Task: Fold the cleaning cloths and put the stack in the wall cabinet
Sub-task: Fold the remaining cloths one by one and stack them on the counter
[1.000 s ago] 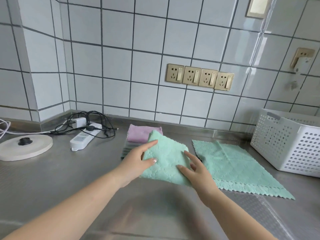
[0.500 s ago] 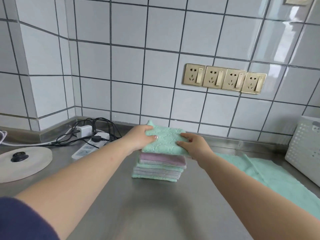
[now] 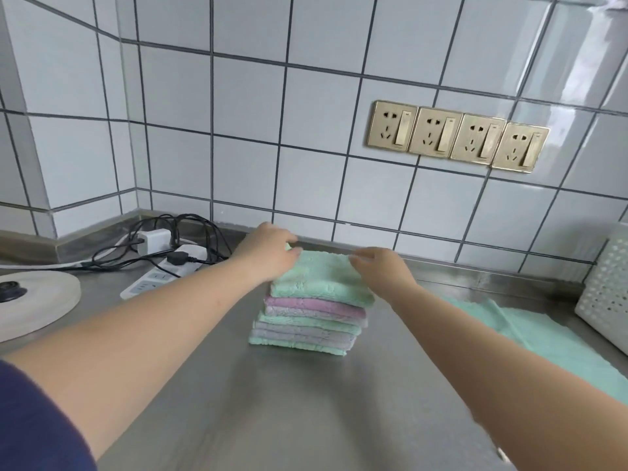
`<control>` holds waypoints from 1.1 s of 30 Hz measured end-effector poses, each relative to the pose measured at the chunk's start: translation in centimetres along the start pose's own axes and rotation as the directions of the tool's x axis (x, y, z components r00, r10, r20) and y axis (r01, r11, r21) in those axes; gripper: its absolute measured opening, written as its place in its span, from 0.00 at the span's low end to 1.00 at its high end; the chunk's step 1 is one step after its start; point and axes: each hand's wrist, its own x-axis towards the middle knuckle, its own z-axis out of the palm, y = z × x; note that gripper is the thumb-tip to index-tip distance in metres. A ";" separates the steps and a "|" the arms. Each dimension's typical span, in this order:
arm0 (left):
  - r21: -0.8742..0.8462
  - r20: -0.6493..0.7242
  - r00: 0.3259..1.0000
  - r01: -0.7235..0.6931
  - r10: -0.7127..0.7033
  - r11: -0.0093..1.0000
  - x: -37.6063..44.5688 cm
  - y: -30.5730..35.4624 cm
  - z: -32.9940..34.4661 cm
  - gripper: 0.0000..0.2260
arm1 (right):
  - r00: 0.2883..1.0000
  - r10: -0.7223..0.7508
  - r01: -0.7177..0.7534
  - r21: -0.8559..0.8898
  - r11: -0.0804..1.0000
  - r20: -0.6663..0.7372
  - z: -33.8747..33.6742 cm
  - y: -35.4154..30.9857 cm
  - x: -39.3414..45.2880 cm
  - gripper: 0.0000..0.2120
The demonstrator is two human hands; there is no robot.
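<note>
A stack of folded cloths [image 3: 306, 326], green, pink and grey, stands on the steel counter near the back wall. On top lies a folded green cloth [image 3: 319, 280]. My left hand [image 3: 268, 253] rests on its far left corner, fingers curled over the edge. My right hand [image 3: 380, 266] lies on its right side, fingertips at the far edge. An unfolded green cloth [image 3: 557, 338] lies flat to the right of the stack. The wall cabinet is not in view.
A white power strip [image 3: 163, 271] with black cables and a charger lies at the back left. A round white lid [image 3: 30, 300] sits at the left edge. A white perforated basket [image 3: 608, 294] stands at the right. Four brass sockets [image 3: 455, 136] are on the tiled wall.
The folded green cloth went from in front of the stack onto its top. My hands have since slid toward its far edge, and the camera has come closer.
</note>
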 end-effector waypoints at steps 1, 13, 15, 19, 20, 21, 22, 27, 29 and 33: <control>-0.012 -0.049 0.997 -0.062 0.061 0.998 0.3 0.8 0.0 0.15 | 0.999 -0.034 0.034 -0.030 0.999 -0.007 0.1 -0.5 0.4 0.16; 0.161 0.314 0.945 0.045 -0.094 0.986 1.5 0.4 5.4 0.26 | 0.968 -0.040 0.130 -0.361 0.923 0.246 6.1 1.1 3.2 0.26; 0.128 0.322 0.940 0.074 -0.112 0.989 1.5 0.3 5.4 0.26 | 0.967 -0.022 0.113 -0.348 0.931 0.253 6.3 1.3 3.5 0.27; 0.107 0.302 0.947 0.079 -0.108 0.991 1.4 0.1 5.7 0.27 | 0.974 -0.020 0.092 -0.311 0.946 0.227 6.7 1.5 3.1 0.27; 0.112 0.292 0.950 0.082 -0.112 0.990 1.3 0.2 5.6 0.26 | 0.978 -0.031 0.093 -0.301 0.949 0.204 6.6 1.5 2.8 0.27; 0.124 0.278 0.954 0.083 -0.115 0.989 1.1 0.3 5.5 0.26 | 0.985 -0.046 0.095 -0.295 0.951 0.168 6.4 1.4 2.4 0.27; 0.150 0.256 0.960 0.075 -0.112 0.986 0.9 0.5 5.2 0.26 | 0.991 -0.070 0.101 -0.292 0.951 0.113 6.2 1.3 1.9 0.26; 0.047 -0.024 1.000 0.014 -0.013 0.999 -1.3 2.6 3.1 0.21 | 0.976 -0.129 0.106 -0.139 0.985 -0.175 3.7 1.3 0.1 0.21; -0.042 -0.107 0.994 0.011 -0.016 0.999 -2.7 3.9 2.6 0.19 | 0.977 -0.133 0.103 -0.178 0.979 -0.169 2.1 2.4 -1.0 0.22; -0.077 -0.145 0.984 -0.113 0.101 0.991 -4.8 7.4 2.9 0.19 | 0.976 -0.134 0.095 -0.217 0.971 -0.174 -1.8 5.9 -4.0 0.22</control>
